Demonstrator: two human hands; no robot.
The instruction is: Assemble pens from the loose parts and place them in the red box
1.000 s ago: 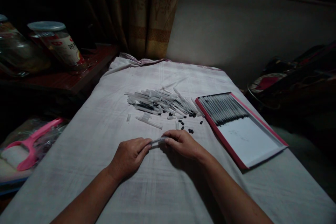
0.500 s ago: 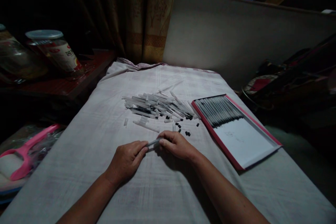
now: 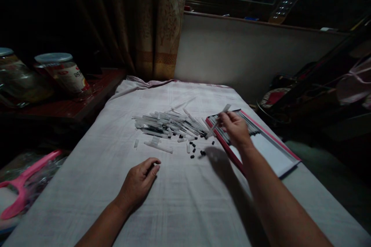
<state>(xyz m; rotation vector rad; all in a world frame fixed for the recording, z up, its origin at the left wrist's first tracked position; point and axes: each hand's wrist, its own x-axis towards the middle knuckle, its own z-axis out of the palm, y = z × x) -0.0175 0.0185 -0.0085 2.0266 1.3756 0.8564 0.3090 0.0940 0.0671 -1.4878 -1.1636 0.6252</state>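
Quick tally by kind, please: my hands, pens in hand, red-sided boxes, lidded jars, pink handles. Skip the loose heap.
Hands: 2, left hand and right hand
Held pen: 1
Red-sided box: 1
Lidded jars: 2
Pink handle: 1
Total: 7

The right hand has carried the pen from the left hand to the box.

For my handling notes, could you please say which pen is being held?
The pen in the right hand; the others lie on the pale cloth or in the red box.
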